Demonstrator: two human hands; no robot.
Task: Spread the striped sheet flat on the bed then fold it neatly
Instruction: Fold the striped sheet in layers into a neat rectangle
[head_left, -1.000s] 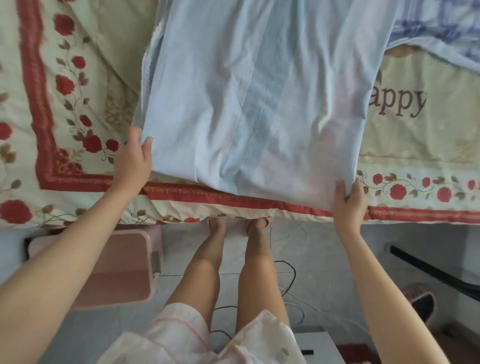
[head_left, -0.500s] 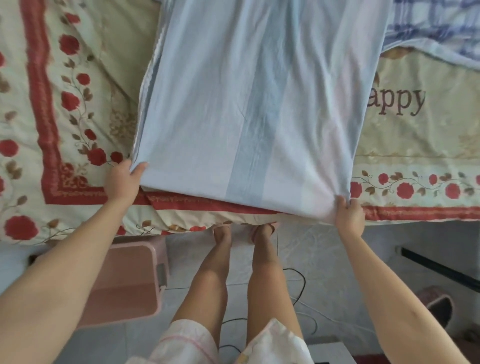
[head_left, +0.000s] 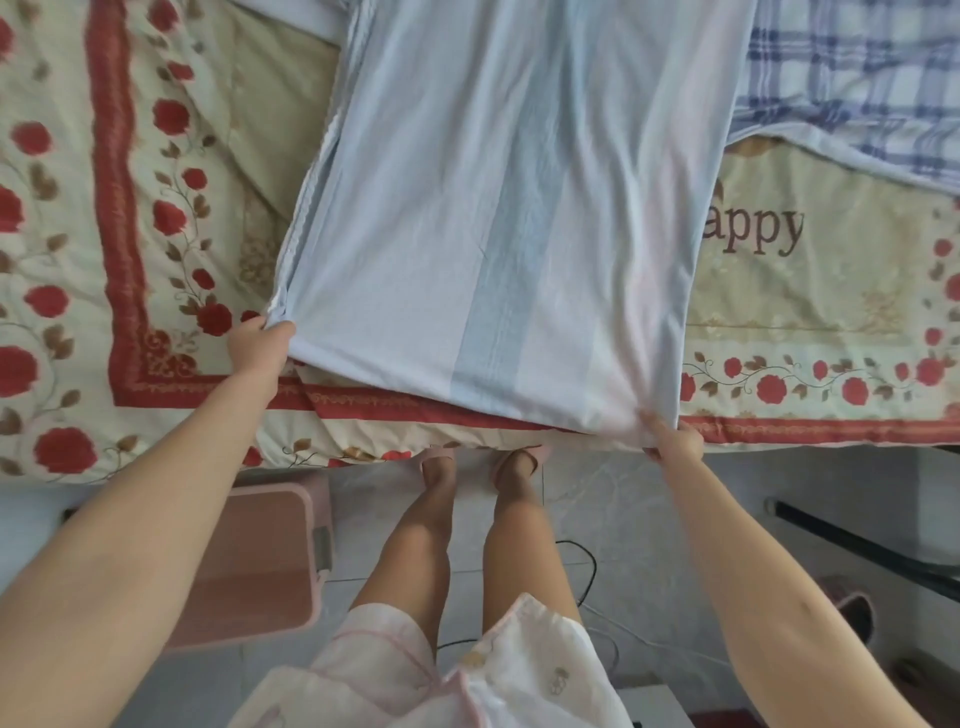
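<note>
The fingers (head_left: 278, 331) of the left hand (head_left: 257, 353) are curling over the near left corner of the striped sheet (head_left: 493, 234), gripping its bunched, layered edge. The fingers (head_left: 655, 423) of the right hand (head_left: 675, 441) are pinching the near right corner, and the cloth is puckering in toward that grip. Both arms are reaching forward from the lower corners of the view, well apart, with the sheet's near edge sagging slightly between the two hands.

The sheet, pale blue with a deeper blue band down its middle and a faint pink band on its right, is lying lengthwise on the bed (head_left: 467, 434), running away from the person. Its near edge is crossing the red border of the floral bedspread (head_left: 119, 260) close to the bed's front edge. A plaid blanket (head_left: 857, 93) is lying on the bed at the far right, beside the sheet.

The person is standing against the bed, bare legs (head_left: 431, 545) showing below. A pink stool (head_left: 254, 566) is sitting on the floor to the left, and a black cable (head_left: 589, 564) is trailing to the right.
</note>
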